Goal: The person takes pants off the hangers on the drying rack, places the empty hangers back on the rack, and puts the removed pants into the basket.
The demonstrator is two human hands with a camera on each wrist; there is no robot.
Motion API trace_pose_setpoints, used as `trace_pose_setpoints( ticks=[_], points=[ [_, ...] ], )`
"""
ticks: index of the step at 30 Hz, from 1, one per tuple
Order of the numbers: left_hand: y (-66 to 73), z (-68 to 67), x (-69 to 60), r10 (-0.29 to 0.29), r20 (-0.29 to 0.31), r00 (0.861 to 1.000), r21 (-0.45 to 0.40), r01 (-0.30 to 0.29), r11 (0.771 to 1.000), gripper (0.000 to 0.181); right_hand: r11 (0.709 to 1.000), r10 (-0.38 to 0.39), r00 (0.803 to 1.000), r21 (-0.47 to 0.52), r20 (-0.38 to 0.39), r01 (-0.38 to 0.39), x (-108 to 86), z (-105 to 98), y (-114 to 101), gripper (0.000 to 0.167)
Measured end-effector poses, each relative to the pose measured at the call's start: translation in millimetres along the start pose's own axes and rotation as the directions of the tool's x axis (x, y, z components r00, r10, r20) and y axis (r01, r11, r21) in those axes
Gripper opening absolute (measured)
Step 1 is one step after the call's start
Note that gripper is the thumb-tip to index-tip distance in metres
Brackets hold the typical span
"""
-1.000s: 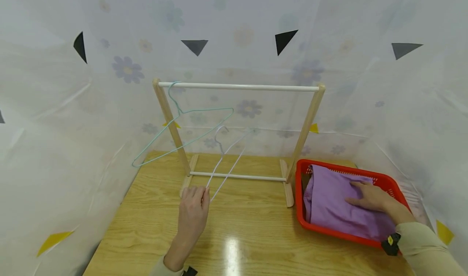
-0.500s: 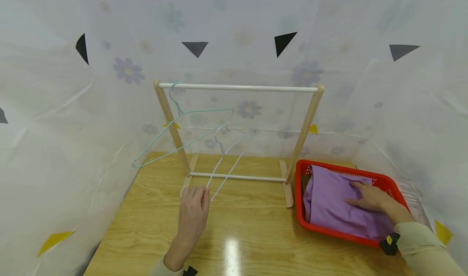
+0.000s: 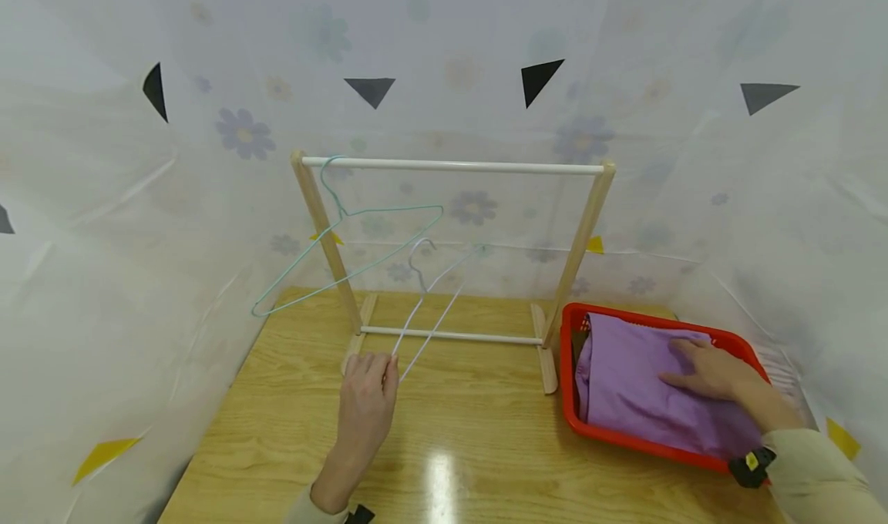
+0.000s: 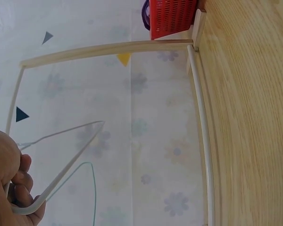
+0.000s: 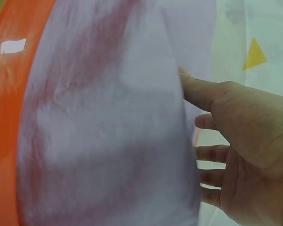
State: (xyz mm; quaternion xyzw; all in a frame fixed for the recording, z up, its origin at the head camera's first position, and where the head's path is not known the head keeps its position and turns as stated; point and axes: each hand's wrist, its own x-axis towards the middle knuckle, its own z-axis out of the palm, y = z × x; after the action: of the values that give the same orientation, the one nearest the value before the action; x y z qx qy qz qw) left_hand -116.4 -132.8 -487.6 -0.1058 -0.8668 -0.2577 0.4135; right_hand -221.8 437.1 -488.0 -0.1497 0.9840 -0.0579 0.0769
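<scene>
My left hand (image 3: 368, 404) grips one lower corner of a white wire hanger (image 3: 407, 327), its hook pointing up above the table; in the left wrist view the curled fingers (image 4: 23, 181) wrap that corner. A folded purple cloth (image 3: 631, 377) lies in a red plastic basket (image 3: 648, 447). On top of it my right hand (image 3: 714, 370) rests with fingers spread. The right wrist view has the cloth (image 5: 118, 122) hiding the fingertips of that hand (image 5: 245, 146). A mint green hanger (image 3: 395, 209) hangs from the left end of the rack's top rail.
A wooden rack with a white top rail (image 3: 458, 166) and a low white crossbar (image 3: 451, 335) stands at the back of the wooden table (image 3: 499, 447). The basket sits right of the rack's right foot (image 3: 546, 362). A flowered sheet (image 3: 472, 62) surrounds the table.
My right hand has shifted slightly to the right over the purple cloth, its forearm and sleeve moving along. The left hand and the white hanger stay nearly where they were.
</scene>
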Motion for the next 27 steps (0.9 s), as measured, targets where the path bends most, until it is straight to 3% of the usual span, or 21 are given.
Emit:
trace_pose_setpoints(
  ticks=[14, 18, 27],
  points=[
    [-1.9, 1.3, -0.2, 0.017, -0.009, 1.000, -0.014, -0.017, 1.000, 0.015, 0.997, 0.018, 0.999, -0.078, -0.042, -0.021, -29.3, -32, -9, 0.090],
    [-2.4, 1.1, -1.0, 0.012, -0.009, 1.000, -0.012, -0.012, 1.000, 0.015, 0.997, 0.004, 0.999, -0.074, -0.048, -0.007, -38.2, -31, -11, 0.092],
    [-3.1, 0.8, -2.2, -0.002, -0.010, 1.000, -0.004, 0.002, 1.000, 0.016, 0.992, 0.082, 0.997, -0.100, 0.001, -0.081, -54.0, -20, -20, 0.105]
  ],
)
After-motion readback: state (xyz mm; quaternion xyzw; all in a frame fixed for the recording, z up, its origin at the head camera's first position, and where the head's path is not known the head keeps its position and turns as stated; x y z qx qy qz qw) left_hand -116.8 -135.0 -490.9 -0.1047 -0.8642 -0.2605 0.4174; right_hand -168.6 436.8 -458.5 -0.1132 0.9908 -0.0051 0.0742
